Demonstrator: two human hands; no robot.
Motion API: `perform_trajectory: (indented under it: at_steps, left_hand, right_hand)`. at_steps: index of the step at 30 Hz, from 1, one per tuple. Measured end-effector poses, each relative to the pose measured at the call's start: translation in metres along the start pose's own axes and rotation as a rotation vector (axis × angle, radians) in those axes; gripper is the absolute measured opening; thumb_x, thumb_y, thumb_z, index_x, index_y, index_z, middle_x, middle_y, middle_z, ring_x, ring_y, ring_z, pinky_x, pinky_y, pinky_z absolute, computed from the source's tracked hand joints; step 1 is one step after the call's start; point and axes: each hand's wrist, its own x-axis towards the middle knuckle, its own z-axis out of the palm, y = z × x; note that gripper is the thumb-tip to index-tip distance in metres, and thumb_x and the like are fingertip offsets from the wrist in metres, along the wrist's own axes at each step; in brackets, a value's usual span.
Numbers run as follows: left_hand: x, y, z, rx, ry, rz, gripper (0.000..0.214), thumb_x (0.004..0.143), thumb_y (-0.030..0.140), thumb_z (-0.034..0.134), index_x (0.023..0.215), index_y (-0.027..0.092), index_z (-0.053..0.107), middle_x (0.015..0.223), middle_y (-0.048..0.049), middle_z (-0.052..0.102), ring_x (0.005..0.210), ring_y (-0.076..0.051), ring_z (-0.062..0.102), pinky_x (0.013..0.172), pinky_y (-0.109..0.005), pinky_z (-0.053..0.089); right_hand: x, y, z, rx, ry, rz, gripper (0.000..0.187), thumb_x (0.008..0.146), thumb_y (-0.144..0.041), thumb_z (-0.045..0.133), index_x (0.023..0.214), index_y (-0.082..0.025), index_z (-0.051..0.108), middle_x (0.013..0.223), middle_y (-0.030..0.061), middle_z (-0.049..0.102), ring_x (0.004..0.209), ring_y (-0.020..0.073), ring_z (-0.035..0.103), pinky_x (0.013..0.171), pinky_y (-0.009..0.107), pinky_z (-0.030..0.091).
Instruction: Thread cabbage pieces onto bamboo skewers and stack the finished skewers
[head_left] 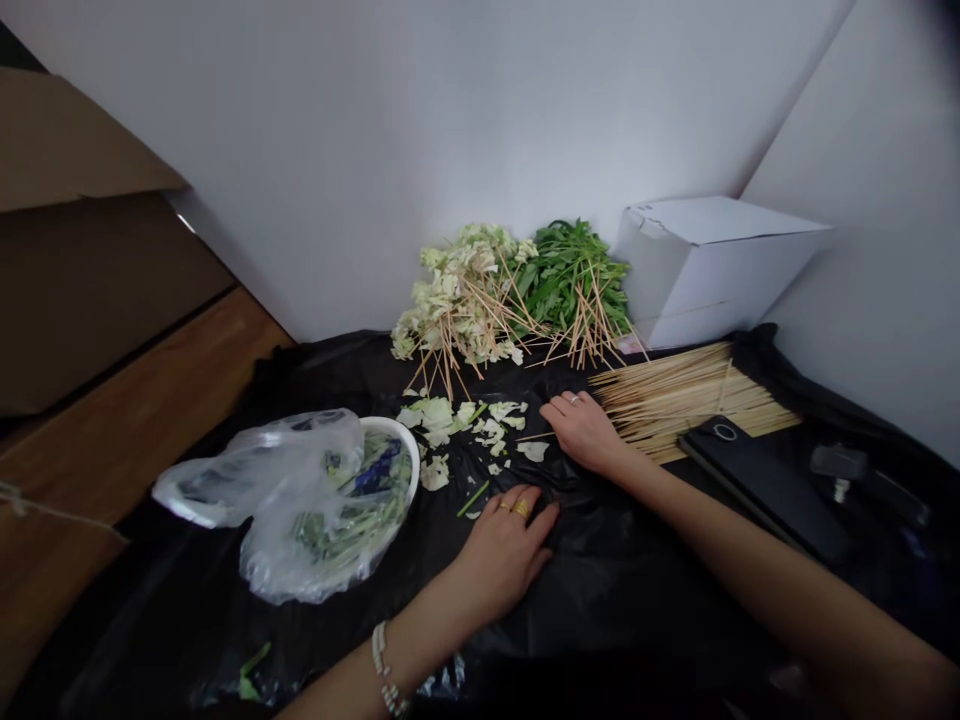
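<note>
Nearest, on black plastic sheeting (622,620): left hand (499,555), ringed, palm down, fingers spread, beside a green stem piece (472,499). To its left, a white bowl (414,460) of greens, partly under a clear plastic bag (300,450). Farther right, a black phone (757,485). Beyond, right hand (589,432), fingers bent near a thin stick (535,436), grip impossible to tell, between cabbage scraps (435,415) and bamboo skewers (675,395). Behind, skewered cabbage (457,290), skewered leafy greens (562,270), white box (720,270).
</note>
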Motion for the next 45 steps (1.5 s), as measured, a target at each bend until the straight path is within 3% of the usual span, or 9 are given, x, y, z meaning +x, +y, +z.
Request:
perform_trajectory:
  at_steps: [3, 6, 9, 12, 24, 33, 37, 41, 45]
  left_hand:
    - [-0.021, -0.005, -0.004, -0.204, 0.158, -0.082, 0.043, 0.09, 0.023, 0.059, 0.132, 0.022, 0.054, 0.132, -0.0116, 0.06, 0.129, -0.025, 0.051, 0.106, -0.046, 0.044]
    - [-0.043, -0.013, -0.005, -0.332, 0.394, -0.276, 0.026, 0.093, 0.021, 0.053, 0.116, 0.022, 0.065, 0.12, -0.0095, 0.068, 0.117, -0.022, 0.061, 0.1, -0.041, 0.05]
    - [-0.06, -0.027, -0.002, -0.329, 0.531, -0.411, 0.02, 0.093, 0.022, 0.053, 0.102, 0.021, 0.07, 0.111, -0.0084, 0.072, 0.107, -0.022, 0.067, 0.095, -0.04, 0.054]
    - [-0.066, -0.04, 0.001, -0.225, 0.594, -0.467, 0.021, 0.093, 0.021, 0.052, 0.105, 0.02, 0.069, 0.114, -0.0088, 0.072, 0.116, -0.024, 0.063, 0.101, -0.044, 0.051]
    - [-0.073, -0.056, 0.008, 0.01, 0.61, -0.588, 0.03, 0.093, 0.022, 0.048, 0.118, 0.018, 0.064, 0.123, -0.0127, 0.069, 0.12, -0.028, 0.062, 0.105, -0.048, 0.048]
    - [-0.078, -0.058, 0.008, 0.008, 0.538, -0.641, 0.039, 0.091, 0.022, 0.048, 0.129, 0.015, 0.056, 0.131, -0.016, 0.063, 0.124, -0.03, 0.058, 0.104, -0.049, 0.048]
    - [-0.08, -0.061, 0.009, 0.009, 0.564, -0.652, 0.038, 0.09, 0.022, 0.049, 0.127, 0.015, 0.058, 0.131, -0.0168, 0.063, 0.124, -0.031, 0.058, 0.104, -0.052, 0.047]
    - [-0.058, -0.067, 0.002, -0.109, 0.648, -0.608, 0.029, 0.091, 0.024, 0.05, 0.116, 0.017, 0.063, 0.122, -0.0138, 0.068, 0.115, -0.027, 0.064, 0.102, -0.048, 0.05]
    - [-0.01, -0.088, -0.013, -0.112, 0.651, -0.6, 0.037, 0.087, 0.025, 0.055, 0.122, 0.015, 0.059, 0.128, -0.0153, 0.064, 0.122, -0.028, 0.058, 0.106, -0.046, 0.045]
  right_hand:
    - [-0.007, 0.0, 0.005, 0.033, 0.017, -0.035, 0.023, 0.096, -0.023, 0.045, 0.087, -0.016, 0.065, 0.087, 0.0103, 0.065, 0.088, 0.0235, 0.051, 0.076, 0.036, 0.028]
    - [-0.013, 0.004, 0.008, 0.064, 0.023, -0.068, 0.027, 0.097, -0.029, 0.046, 0.084, -0.017, 0.066, 0.087, 0.0089, 0.064, 0.089, 0.0227, 0.05, 0.076, 0.035, 0.028]
    - [-0.014, 0.007, 0.01, 0.079, 0.028, -0.092, 0.022, 0.094, -0.024, 0.049, 0.082, -0.017, 0.065, 0.087, 0.0085, 0.063, 0.088, 0.0223, 0.05, 0.075, 0.034, 0.028]
    - [-0.013, 0.005, 0.012, 0.077, 0.038, -0.117, 0.017, 0.089, -0.013, 0.05, 0.081, -0.016, 0.064, 0.084, 0.0084, 0.062, 0.085, 0.0222, 0.05, 0.073, 0.034, 0.028]
    - [-0.017, 0.005, 0.011, 0.078, 0.109, -0.133, 0.021, 0.091, -0.012, 0.046, 0.084, -0.016, 0.065, 0.079, 0.0077, 0.062, 0.081, 0.0218, 0.049, 0.073, 0.035, 0.027]
    - [-0.02, 0.003, 0.009, 0.079, 0.178, -0.159, 0.022, 0.092, -0.012, 0.045, 0.087, -0.016, 0.066, 0.079, 0.0074, 0.063, 0.081, 0.0218, 0.05, 0.073, 0.035, 0.029]
    - [-0.02, 0.005, 0.009, 0.095, 0.177, -0.141, 0.023, 0.091, -0.012, 0.045, 0.087, -0.017, 0.067, 0.079, 0.0081, 0.063, 0.082, 0.0223, 0.05, 0.073, 0.035, 0.03]
    - [-0.019, 0.005, 0.011, 0.098, 0.193, -0.141, 0.023, 0.091, -0.012, 0.046, 0.089, -0.017, 0.068, 0.08, 0.0083, 0.064, 0.083, 0.0227, 0.051, 0.074, 0.035, 0.031]
    - [-0.019, 0.003, 0.013, 0.098, 0.189, -0.153, 0.022, 0.091, -0.012, 0.045, 0.089, -0.017, 0.067, 0.079, 0.0078, 0.063, 0.082, 0.0222, 0.051, 0.074, 0.034, 0.031]
